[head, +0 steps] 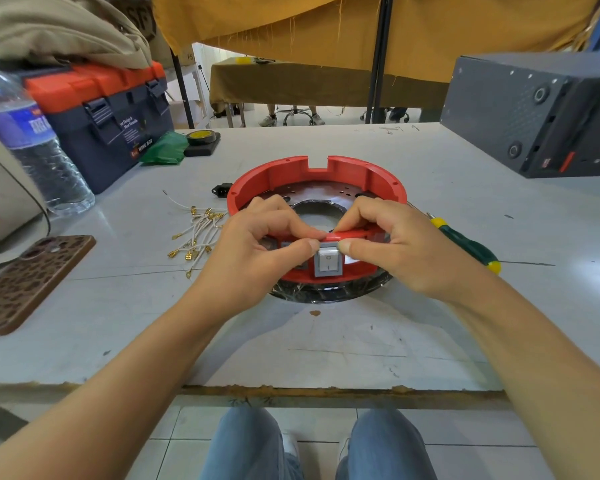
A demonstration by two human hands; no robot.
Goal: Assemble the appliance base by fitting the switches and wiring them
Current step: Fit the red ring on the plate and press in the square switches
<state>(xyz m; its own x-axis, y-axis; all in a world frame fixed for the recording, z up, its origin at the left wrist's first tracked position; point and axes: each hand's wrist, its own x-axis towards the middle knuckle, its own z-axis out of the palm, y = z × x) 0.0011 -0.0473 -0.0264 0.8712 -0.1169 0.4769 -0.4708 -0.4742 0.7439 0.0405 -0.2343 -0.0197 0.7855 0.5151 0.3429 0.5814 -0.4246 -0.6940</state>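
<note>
Red appliance base [317, 174] | white rocker switch [328, 263] at its 6 o'clock wall | left hand [257, 247], right hand [395, 247] pinching switch, rim | terminal wires [196, 233] at 9 o'clock

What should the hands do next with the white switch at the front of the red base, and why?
Probably press the white switch squarely into the red base until it sits flush. Both thumbs already rest on its top edge, the left hand and right hand curl over the rim, and the wires lie unused on the table.
</note>
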